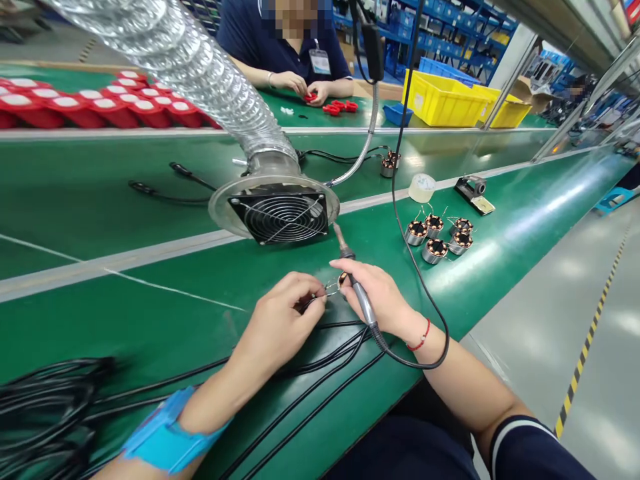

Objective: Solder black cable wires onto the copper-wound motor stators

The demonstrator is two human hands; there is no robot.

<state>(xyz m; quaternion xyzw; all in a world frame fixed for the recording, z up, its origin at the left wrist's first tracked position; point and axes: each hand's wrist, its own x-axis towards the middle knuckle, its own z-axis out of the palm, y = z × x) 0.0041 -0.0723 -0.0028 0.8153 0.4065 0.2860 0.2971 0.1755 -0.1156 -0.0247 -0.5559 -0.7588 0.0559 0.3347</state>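
A: Where is the iron?

B: A soldering iron (363, 303) slants across a worker's right hand (383, 293) over a green worktop (190, 320), its metal tip near the rim of a round fan hood (285, 217).

A: Which way does it point?

B: Tip away from the wearer. The long axis runs upward and slightly left in the view, with the black cord (440, 320) trailing from the tail past the wrist.

A: And the hands?

B: The right cradles the iron's grip; a small copper-wound coil (342, 280) shows at its fingertips, apparently pinched there. The left hand (287, 313), narrowed to a pinch, grips a black cable (303, 305). Thin leads (331, 293) span the space between the hands; whether they are joined cannot be told.

A: How would these pieces handle?

B: The iron looks light and stiff, perhaps tugged by its cord; best held by the grey grip, clear of a tip that may be hot. The coil seems rigid and dense, safest by its outer wall. The cable looks limp, best pinched near its end; the leads would bend easily.

A: The coil's facing?

B: Too covered by fingers to tell.
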